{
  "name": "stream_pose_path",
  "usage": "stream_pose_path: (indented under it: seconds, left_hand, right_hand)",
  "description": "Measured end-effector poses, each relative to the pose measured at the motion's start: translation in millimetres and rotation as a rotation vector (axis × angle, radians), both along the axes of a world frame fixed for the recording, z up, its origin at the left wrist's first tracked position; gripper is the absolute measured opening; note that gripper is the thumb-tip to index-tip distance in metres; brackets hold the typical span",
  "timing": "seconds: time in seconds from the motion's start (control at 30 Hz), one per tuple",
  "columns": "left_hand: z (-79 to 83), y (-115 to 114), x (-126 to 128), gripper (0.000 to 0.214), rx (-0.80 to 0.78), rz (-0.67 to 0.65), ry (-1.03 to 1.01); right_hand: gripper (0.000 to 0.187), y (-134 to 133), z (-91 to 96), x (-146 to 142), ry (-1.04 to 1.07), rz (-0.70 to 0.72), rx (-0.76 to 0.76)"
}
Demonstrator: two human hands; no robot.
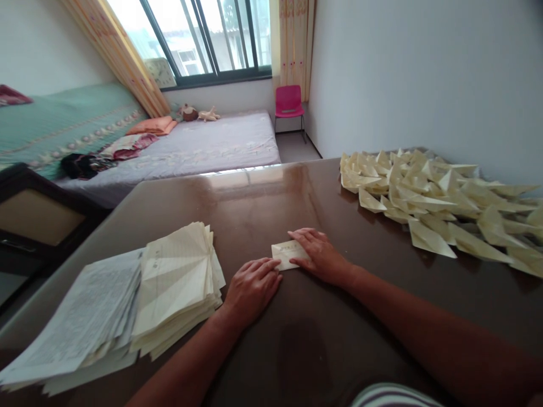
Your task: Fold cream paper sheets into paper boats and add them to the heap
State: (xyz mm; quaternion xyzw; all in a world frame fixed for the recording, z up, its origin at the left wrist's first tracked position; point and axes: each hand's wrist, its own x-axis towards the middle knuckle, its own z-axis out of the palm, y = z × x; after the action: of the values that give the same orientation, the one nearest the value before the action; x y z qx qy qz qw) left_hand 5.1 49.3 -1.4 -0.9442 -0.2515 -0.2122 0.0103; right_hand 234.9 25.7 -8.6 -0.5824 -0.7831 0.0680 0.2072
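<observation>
Across our brown table (254, 217), the largest mark of progress is the broad heap of folded papers (428, 195) at the right, creased into pointed shapes, so we judge that much of the folding is done. What seems left lies at the left: a thick stack of cream sheets (176, 277), the top one crossed by creases, overlapping a pile of grey printed sheets (95, 311). Both our forearms reach in low from the near side. Our right hand (318, 255) lies palm down, thumb and forefinger parted over the right end of a small folded paper (284, 252), pressing rather than clasping it. Our left hand (254, 284) rests with fingers together and gently bent, tips at the paper's lower left corner; we cannot tell whether its thumb pinches. That piece, flat on the table between our hands, looks only partly shaped.
</observation>
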Motion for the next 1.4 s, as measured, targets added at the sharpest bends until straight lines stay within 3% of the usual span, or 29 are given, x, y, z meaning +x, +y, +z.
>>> stream_pose_path:
  seconds: [0.2, 0.33, 0.43, 0.53, 0.67, 0.73, 0.9, 1.03, 1.17, 1.4]
  left_hand:
    - [-3.7, 6, -5, 0.021, -0.181, 0.079, -0.057]
    - [-4.2, 8, -5, 0.048, -0.291, 0.143, -0.131]
    - [-0.9, 8, -4, 0.059, -0.308, 0.113, -0.176]
    - [4.5, 5, -4, 0.057, -0.253, 0.013, -0.232]
    - [9.2, -3, -2, 0.041, -0.234, -0.163, -0.266]
    - [9.2, -7, 0, 0.033, -0.268, -0.188, -0.305]
    - [8.4, -7, 5, 0.035, -0.427, 0.031, -0.549]
    - [7.7, -1, 5, 0.044, -0.558, 0.072, -0.508]
    - [1.1, 6, 2, 0.041, -0.412, 0.053, -0.31]
    - [-0.1, 7, -3, 0.026, 0.033, 0.12, -0.059]
  right_hand:
    - [0.056, -2, 7.0, 4, 0.227, 0.032, -0.035]
    - [0.037, -2, 8.4, 3, 0.5, 0.006, -0.044]
    - [0.028, -1, 7.9, 4, 0.752, 0.006, -0.135]
    - [0.032, -1, 9.2, 2, 0.93, 0.003, -0.228]
    - [0.04, -2, 12.4, -1, 0.992, -0.019, -0.263]
    - [0.044, -3, 13.4, -3, 1.034, -0.005, -0.261]
    - [0.057, -3, 12.7, -7, 0.934, 0.068, -0.217]
    - [0.064, -2, 6.1, -7, 0.922, -0.007, -0.19]
    - [0.06, 3, -2.9, -1, 0.908, -0.125, -0.239]
    - [0.034, 7, -8.2, 3, 0.841, -0.069, -0.185]
